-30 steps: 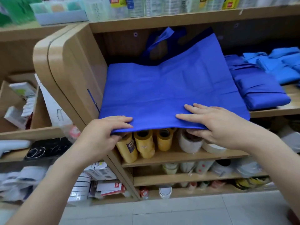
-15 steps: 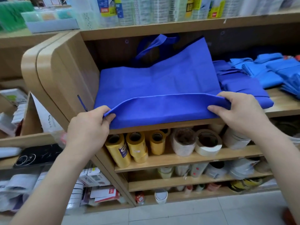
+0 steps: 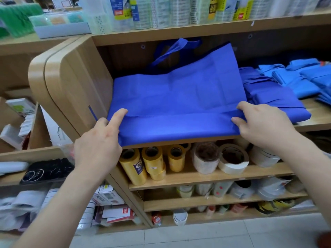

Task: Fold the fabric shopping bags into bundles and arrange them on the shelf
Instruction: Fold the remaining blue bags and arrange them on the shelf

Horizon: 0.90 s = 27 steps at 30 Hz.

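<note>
**Legible markings.** No word reads with certainty.

- **Top shelf** (image 3: 197, 31): the packaged rolls (image 3: 121, 13) carry blue-and-yellow labels with a red patch, and the print is too blurred to read. A yellow-and-black pack (image 3: 213, 6) shows large dark letters cut off by the frame edge.
- **Tape shelf** (image 3: 197, 179): the yellow tape roll (image 3: 133, 166) bears a dark blue label with illegible wording.
- **Lower left:** a white carton (image 3: 107, 196) has a dark line of capitals, apparently inverted and unreadable. A red-and-white box (image 3: 121, 213) carries a white mark on red that cannot be deciphered.
</note>
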{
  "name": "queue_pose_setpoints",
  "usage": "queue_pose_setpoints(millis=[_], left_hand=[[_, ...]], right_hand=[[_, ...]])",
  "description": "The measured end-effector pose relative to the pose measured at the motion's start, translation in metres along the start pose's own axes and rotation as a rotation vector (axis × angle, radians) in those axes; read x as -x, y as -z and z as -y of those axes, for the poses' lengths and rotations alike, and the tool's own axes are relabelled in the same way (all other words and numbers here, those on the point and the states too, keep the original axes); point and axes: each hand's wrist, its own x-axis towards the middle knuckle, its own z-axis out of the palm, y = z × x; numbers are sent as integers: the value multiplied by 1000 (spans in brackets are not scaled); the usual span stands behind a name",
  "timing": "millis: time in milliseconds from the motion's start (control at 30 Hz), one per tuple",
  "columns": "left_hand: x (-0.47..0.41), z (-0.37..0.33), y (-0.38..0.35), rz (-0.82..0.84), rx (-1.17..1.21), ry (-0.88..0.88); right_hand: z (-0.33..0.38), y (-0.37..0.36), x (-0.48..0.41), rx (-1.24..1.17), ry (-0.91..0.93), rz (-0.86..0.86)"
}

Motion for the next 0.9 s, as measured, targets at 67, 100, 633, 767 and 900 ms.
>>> queue_pose_setpoints(millis=[67, 100, 633, 767, 900], left_hand=[[-2, 5, -1, 10, 17, 9], [-1, 5, -1, 23, 11, 12], [-4, -2, 1, -10, -113, -305], [1, -4, -11, 157, 8, -536], [5, 3, -19, 312, -148, -511]], right_hand=[[-2, -1, -2, 54, 38, -15], [-3, -1, -3, 99, 64, -26], [-6, -6, -24, 195, 160, 190], [-2, -2, -26, 204, 130, 262], [4, -7, -15, 275, 264, -119]])
